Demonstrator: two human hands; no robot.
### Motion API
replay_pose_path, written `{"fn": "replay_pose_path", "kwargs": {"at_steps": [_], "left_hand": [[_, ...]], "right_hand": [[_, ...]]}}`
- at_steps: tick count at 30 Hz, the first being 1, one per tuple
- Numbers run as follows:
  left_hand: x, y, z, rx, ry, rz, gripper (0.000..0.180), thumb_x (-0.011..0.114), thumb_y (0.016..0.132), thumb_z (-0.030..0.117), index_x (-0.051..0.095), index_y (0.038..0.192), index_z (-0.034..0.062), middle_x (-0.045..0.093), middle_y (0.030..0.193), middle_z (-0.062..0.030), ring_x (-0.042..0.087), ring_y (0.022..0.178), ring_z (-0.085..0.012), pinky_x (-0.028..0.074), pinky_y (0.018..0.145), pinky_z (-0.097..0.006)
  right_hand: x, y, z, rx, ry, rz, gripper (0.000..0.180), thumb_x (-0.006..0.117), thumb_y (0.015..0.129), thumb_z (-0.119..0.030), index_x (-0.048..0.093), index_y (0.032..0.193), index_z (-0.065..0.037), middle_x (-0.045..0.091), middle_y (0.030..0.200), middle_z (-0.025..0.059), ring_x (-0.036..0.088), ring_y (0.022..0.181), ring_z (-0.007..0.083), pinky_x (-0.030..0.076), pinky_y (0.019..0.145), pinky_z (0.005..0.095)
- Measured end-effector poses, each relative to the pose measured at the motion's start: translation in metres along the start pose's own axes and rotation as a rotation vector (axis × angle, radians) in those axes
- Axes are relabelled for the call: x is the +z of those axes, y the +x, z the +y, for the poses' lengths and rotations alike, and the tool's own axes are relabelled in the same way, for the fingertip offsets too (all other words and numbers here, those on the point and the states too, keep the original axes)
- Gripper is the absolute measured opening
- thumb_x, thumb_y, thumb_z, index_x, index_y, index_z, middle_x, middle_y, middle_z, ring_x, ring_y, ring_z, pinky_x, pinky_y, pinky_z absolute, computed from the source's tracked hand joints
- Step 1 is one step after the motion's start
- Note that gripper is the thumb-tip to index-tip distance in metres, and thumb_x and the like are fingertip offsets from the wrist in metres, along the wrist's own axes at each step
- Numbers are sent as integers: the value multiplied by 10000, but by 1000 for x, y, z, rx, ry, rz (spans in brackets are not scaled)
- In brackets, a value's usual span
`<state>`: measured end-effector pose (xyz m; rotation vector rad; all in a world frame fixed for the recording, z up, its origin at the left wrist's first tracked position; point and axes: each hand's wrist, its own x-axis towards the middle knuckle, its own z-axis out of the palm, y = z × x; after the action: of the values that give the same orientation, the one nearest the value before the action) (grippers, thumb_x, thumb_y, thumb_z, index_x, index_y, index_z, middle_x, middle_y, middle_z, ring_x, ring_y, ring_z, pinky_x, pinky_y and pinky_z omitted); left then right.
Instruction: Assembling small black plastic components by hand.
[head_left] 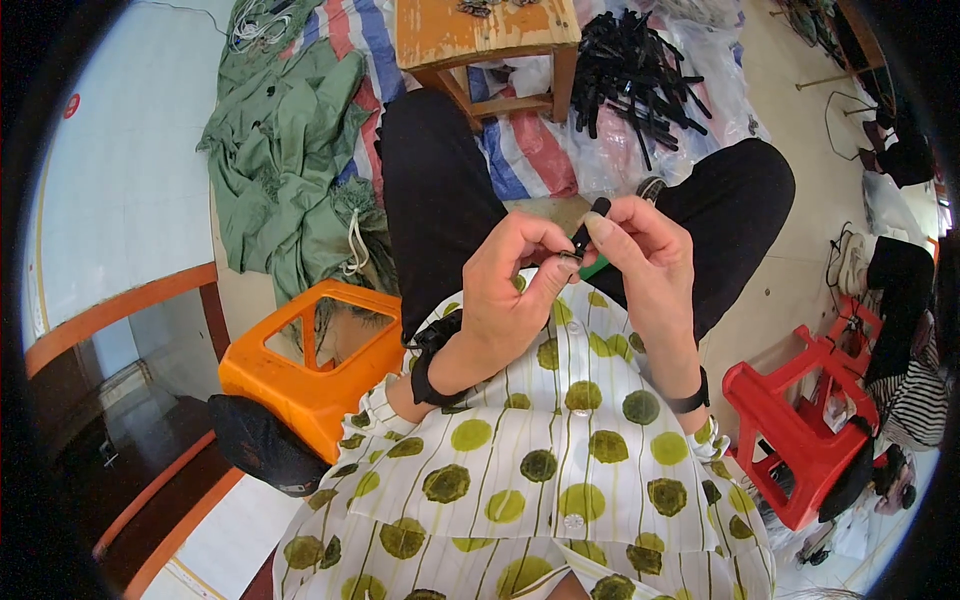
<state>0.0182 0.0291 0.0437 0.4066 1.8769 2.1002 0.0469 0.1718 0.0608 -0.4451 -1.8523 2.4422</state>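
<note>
While sitting behind the wooden stool (487, 35), the person is pinching a small black part (590, 225) between the left hand (515, 285) and the right hand (640, 262), both closed on it. A heap of black parts (635, 75) on clear plastic bags (610, 150) is lying just right of that stool.

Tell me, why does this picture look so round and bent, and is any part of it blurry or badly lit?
Head view: a fisheye lens bends straight edges near the rim, such as the wooden stool, and leaves black corners. Light is soft and even, with faint shadows. The left hand and right hand, pinching a small black part, are sharp; the rim softens slightly.
</note>
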Motion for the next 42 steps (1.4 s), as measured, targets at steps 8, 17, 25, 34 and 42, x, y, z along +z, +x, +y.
{"fn": "replay_pose_path", "kwargs": {"at_steps": [8,17,25,34,42], "left_hand": [[-3,-2,11,-96,44,-49,132,567,866,55,464,926,-2,506,879,-42,549,756,-92,479,677,-222],[-2,2,10,-82,156,56,152,615,745,-58,535,862,-3,575,810,-72,593,663,-114,484,604,-233],[-5,6,7,-126,-102,-38,148,575,758,-85,539,878,-6,519,868,-50,584,748,-101,493,661,-219],[-5,3,7,-29,70,36,100,578,793,-52,548,876,-4,530,857,-57,588,725,-101,496,643,-220],[-4,2,6,-25,97,67,94,574,807,-46,535,883,-6,529,838,-48,579,693,-92,481,588,-208]], "right_hand": [[1,-5,-8,-84,-130,3,73,603,834,-41,572,845,24,545,734,6,557,676,44,437,601,181],[-3,2,-5,-5,-186,-68,116,648,788,-38,540,811,-2,534,706,-26,506,666,21,427,592,176],[2,2,0,42,-57,10,81,626,800,-13,546,806,-7,539,695,-34,506,638,19,435,581,166],[1,3,-7,36,-23,-40,73,597,836,-48,561,814,12,579,709,-2,589,678,54,466,610,184],[8,-2,-6,-11,-70,2,84,602,835,-48,574,852,29,587,728,9,589,680,69,468,623,192]]}}
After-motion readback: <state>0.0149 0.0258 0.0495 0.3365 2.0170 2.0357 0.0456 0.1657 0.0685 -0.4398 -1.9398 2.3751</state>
